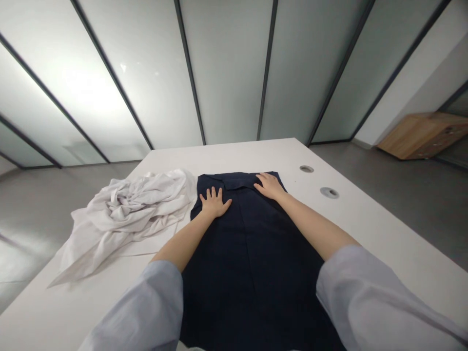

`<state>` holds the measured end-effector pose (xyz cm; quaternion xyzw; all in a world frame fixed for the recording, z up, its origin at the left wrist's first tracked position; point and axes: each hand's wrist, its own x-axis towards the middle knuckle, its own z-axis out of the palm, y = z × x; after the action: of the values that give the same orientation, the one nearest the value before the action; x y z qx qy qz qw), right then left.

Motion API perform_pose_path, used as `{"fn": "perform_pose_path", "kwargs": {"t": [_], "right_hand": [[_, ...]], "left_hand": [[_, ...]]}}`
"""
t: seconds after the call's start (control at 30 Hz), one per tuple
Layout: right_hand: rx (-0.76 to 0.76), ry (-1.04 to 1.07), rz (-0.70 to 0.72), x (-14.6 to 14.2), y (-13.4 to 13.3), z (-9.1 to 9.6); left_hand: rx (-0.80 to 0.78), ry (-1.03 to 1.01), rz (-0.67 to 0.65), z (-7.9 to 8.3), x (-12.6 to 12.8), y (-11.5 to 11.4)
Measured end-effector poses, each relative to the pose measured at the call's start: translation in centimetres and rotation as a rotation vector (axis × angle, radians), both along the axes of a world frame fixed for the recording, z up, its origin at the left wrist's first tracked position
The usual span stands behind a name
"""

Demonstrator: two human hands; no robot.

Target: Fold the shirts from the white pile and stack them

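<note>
A dark navy garment (252, 253), perhaps a skirt or an apron, is spread flat over the table, its far edge showing a folded band. My left hand (215, 203) rests on its upper left part, fingers spread and palm down. Near the far right corner my right hand (269, 185) lies flat on the band, the fingers stretched out. Neither hand grips the cloth. The garment's near end runs down between my forearms, out of view at the bottom.
A crumpled heap of white cloth (135, 204) lies left of the garment, hanging over the table's left edge. The white table (369, 234) has two round cable holes (329, 192) on the right. Frosted glass panels (226, 68) stand beyond it; a wooden cabinet (417, 134) is far right.
</note>
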<state>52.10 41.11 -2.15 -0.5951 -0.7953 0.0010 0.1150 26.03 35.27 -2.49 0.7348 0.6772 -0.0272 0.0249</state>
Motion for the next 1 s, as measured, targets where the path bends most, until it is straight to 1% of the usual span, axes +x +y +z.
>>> {"fn": "perform_pose_path", "kwargs": {"t": [0.03,0.1,0.23,0.33,0.4,0.57,0.67,0.8,0.9,1.0], "right_hand": [[0.002,0.005,-0.010,-0.1,-0.8,0.2],[-0.044,0.019,-0.045,-0.6,-2.6,0.5],[-0.242,0.054,-0.172,-2.2,-6.1,0.0],[-0.295,0.018,-0.219,-3.2,-6.9,-0.7],[-0.286,-0.014,-0.222,-3.3,-6.4,-1.1],[-0.287,-0.024,-0.226,-2.9,-3.5,-1.2],[-0.304,-0.008,-0.222,-2.5,-1.9,-0.9],[-0.358,0.042,-0.233,-2.0,0.0,0.0],[-0.385,0.067,-0.238,-1.5,1.2,0.5],[-0.383,0.065,-0.222,-0.9,2.0,0.5]], "left_hand": [[0.002,0.001,-0.003,0.0,0.0,0.3],[0.005,-0.001,-0.005,0.1,0.1,1.0],[0.012,-0.012,0.002,-0.1,0.3,2.1],[0.025,-0.018,0.002,-0.2,0.3,2.6],[0.028,-0.019,0.010,-0.2,0.3,2.9],[0.008,-0.018,0.020,0.2,0.2,4.3],[0.015,-0.002,-0.004,0.2,-0.3,5.7],[0.041,0.007,-0.038,0.1,-0.8,7.2],[0.123,0.008,-0.058,0.5,-0.8,7.3],[0.262,0.030,-0.085,1.1,-0.5,6.4]]}}
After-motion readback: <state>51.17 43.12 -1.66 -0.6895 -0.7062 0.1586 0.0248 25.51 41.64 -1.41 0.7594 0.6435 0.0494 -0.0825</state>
